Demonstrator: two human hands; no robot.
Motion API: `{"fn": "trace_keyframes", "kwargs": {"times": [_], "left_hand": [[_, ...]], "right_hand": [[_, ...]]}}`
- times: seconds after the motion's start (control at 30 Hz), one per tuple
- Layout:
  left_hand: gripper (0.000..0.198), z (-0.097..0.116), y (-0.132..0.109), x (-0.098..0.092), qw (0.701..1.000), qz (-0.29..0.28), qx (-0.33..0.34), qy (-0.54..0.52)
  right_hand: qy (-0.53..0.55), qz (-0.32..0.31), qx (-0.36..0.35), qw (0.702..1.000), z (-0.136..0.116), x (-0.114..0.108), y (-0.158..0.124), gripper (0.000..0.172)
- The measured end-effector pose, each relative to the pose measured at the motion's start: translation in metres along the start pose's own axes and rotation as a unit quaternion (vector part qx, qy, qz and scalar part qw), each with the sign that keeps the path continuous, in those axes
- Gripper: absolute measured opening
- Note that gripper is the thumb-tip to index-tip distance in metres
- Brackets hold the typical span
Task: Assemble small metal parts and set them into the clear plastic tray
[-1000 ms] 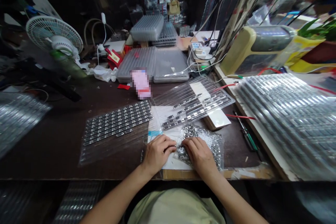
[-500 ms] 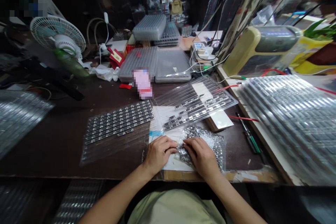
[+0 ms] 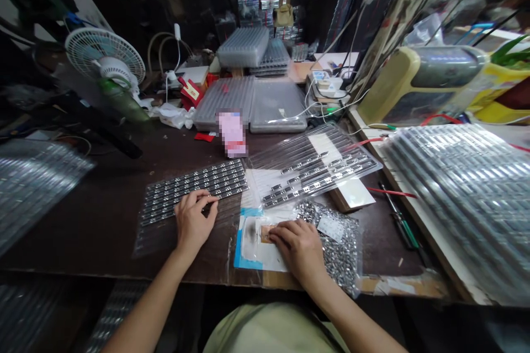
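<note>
My left hand [image 3: 194, 222] is over the left clear plastic tray [image 3: 144, 242], thumb and forefinger pinched at the end of a lower row of small metal parts [image 3: 207, 174]. Whatever sits between those fingertips is too small to make out. My right hand [image 3: 301, 247] rests by the clear bag of small metal parts [image 3: 342, 259]. Its bunched fingertips touch a small brown patch [image 3: 265, 234] on a white sheet with blue tape [image 3: 244, 256]; anything they hold is hidden. Behind, a second clear tray [image 3: 285, 149], partly filled with similar parts, lies tilted on a white block [image 3: 356, 196].
A pink-screened phone [image 3: 232, 132] lies behind the trays. At right are a green-handled screwdriver [image 3: 408, 231] and stacked clear trays [image 3: 459, 193]. A fan [image 3: 105, 55] stands back left; more stacked trays [image 3: 83, 171] lie at the left edge.
My left hand has moved left from the bag to the left tray. My right hand has shifted slightly left off the bag, uncovering the brown patch. The view has shifted a little.
</note>
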State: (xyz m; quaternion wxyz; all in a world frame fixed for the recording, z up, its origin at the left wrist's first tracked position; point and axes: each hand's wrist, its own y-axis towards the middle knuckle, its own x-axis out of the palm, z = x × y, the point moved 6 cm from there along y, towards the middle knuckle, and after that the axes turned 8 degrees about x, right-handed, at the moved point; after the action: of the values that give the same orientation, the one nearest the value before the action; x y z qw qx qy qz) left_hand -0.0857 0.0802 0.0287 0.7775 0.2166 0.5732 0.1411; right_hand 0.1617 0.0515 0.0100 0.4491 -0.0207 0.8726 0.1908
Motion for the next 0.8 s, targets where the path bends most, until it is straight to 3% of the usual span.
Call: {"fn": "trace_keyframes", "kwargs": {"times": [0.07,0.17,0.3,0.4,0.5,0.6,0.67,0.8], "left_hand": [[0.010,0.020,0.005,0.004,0.999,-0.017,0.027,-0.032],[0.011,0.066,0.022,0.025,0.987,-0.083,0.093,-0.103],[0.006,0.103,0.043,0.051,0.976,-0.134,0.119,-0.128],[0.005,0.104,0.048,0.055,0.973,-0.144,0.106,-0.144],[0.005,0.088,0.041,0.047,0.965,-0.142,0.041,-0.216],[0.019,0.074,0.023,0.040,0.921,-0.162,-0.032,-0.353],[0.024,0.074,0.009,0.036,0.894,-0.175,-0.044,-0.409],[0.017,0.081,-0.010,0.031,0.905,-0.169,-0.032,-0.388]], "right_hand": [[-0.011,0.000,-0.005,1.000,-0.001,0.001,0.000,0.010],[-0.041,-0.003,-0.014,0.999,-0.001,-0.002,-0.001,0.013],[-0.116,-0.038,-0.061,0.991,0.010,-0.014,-0.004,0.031],[-0.173,-0.071,-0.109,0.976,0.023,-0.025,-0.013,0.040],[-0.190,-0.074,-0.127,0.971,0.032,-0.034,-0.022,0.037],[-0.166,-0.055,-0.127,0.976,0.034,-0.037,-0.023,0.028],[-0.148,-0.047,-0.122,0.980,0.033,-0.036,-0.020,0.021],[-0.121,-0.025,-0.110,0.986,0.030,-0.033,-0.012,0.017]]}}
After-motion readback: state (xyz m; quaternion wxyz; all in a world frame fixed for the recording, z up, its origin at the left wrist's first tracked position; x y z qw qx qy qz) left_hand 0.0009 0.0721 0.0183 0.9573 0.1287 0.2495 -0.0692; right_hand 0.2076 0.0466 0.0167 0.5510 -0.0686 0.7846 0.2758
